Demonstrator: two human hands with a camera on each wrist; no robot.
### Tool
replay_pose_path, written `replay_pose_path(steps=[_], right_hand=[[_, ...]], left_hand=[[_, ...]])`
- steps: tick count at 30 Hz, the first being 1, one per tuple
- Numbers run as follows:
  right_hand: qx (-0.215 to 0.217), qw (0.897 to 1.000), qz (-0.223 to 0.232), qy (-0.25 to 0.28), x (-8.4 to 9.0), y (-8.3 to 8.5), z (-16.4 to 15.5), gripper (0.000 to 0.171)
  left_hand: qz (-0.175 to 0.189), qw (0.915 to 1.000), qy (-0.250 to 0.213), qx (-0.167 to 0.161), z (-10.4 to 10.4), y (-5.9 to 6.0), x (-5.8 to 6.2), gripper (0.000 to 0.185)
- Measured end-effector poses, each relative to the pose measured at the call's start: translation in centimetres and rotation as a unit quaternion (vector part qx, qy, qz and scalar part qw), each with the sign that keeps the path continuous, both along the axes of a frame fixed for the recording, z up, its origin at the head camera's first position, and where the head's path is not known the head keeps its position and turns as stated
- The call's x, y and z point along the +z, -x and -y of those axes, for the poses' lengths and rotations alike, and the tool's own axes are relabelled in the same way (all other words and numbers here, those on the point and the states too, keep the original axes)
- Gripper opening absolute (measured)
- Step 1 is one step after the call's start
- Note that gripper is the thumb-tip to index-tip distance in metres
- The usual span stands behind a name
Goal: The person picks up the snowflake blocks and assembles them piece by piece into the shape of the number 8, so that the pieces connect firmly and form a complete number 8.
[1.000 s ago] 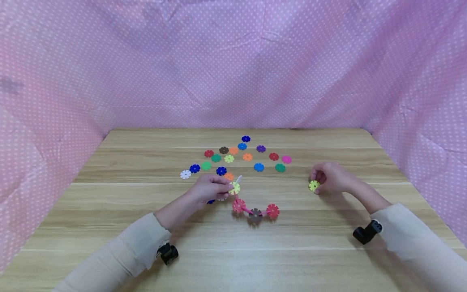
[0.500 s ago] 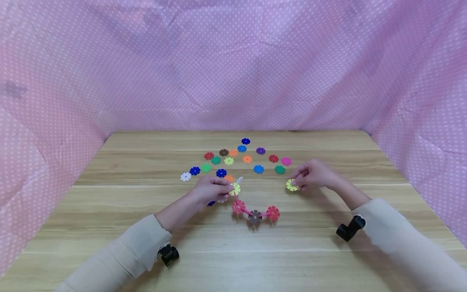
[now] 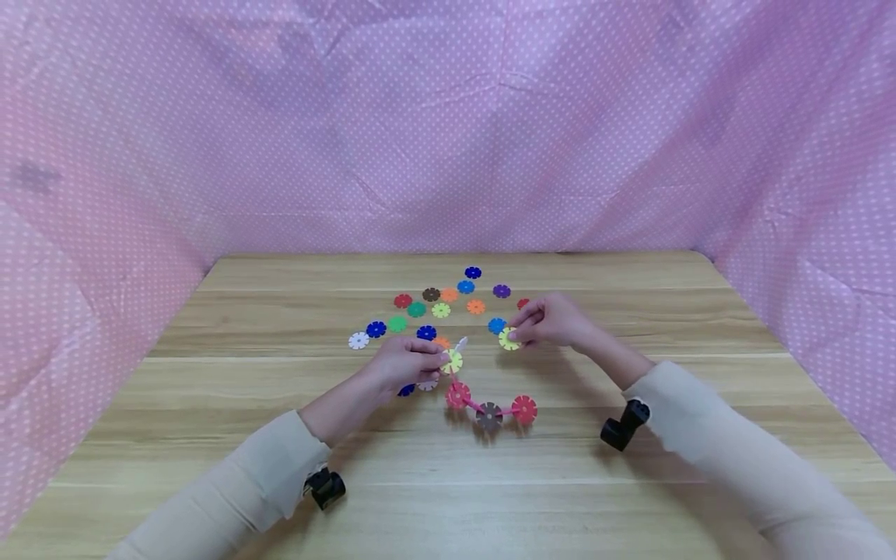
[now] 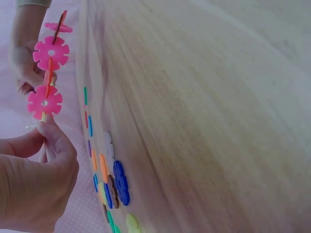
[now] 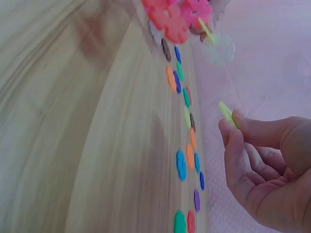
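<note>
My left hand [image 3: 400, 367] pinches a yellow notched disc [image 3: 453, 361] between thumb and fingers, raised off the table. This disc belongs to a linked chain: a whitish see-through disc [image 5: 219, 49] on one side, and on the other pink discs [image 4: 51, 53], a brown-looking disc [image 3: 489, 416] and a red disc [image 3: 523, 409], slotted edge to edge. My right hand [image 3: 553, 320] pinches a loose yellow disc [image 3: 509, 338] by its edge, seen edge-on in the right wrist view. It is held to the right of the chain's whitish end, apart from it.
Loose notched discs in several colours lie flat on the wooden table [image 3: 210, 389] beyond the hands, among them a white disc [image 3: 358, 340], a purple disc [image 3: 501, 291] and an orange disc [image 3: 476, 306]. A pink dotted cloth [image 3: 448, 140] hangs behind and at both sides.
My right hand has moved left with its yellow disc, from the right part of the table to near the chain. My left hand and the chain have stayed almost still.
</note>
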State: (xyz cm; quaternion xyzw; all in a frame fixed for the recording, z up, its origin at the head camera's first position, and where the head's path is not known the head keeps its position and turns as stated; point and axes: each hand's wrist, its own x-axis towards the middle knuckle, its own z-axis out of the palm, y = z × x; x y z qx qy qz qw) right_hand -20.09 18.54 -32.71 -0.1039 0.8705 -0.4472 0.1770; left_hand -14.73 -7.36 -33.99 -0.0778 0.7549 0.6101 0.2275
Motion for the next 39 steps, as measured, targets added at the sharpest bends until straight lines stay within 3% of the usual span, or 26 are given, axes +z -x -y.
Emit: replay_pose_path(steps=[16, 23, 31, 39], right_hand=[[-0.027, 0.995, 0.035, 0.093, 0.7, -0.3, 3.9, 0.028], [-0.022, 0.996, 0.036, 0.085, 0.5, -0.5, 4.4, 0.027], [-0.028, 0.992, 0.05, 0.11, 0.2, -1.0, 4.8, 0.025], [-0.05, 0.99, 0.045, 0.125, -0.2, -1.4, 4.9, 0.025]], left_hand=[[0.004, 1.0, 0.002, 0.005, -0.6, -0.1, 0.3, 0.022], [0.005, 0.9999, 0.009, 0.008, -0.7, 0.0, 0.3, 0.021], [-0.033, 0.9967, 0.073, 0.01, -1.1, -0.2, 0.3, 0.019], [-0.027, 0.9977, 0.052, 0.033, -1.3, -0.2, -0.2, 0.017]])
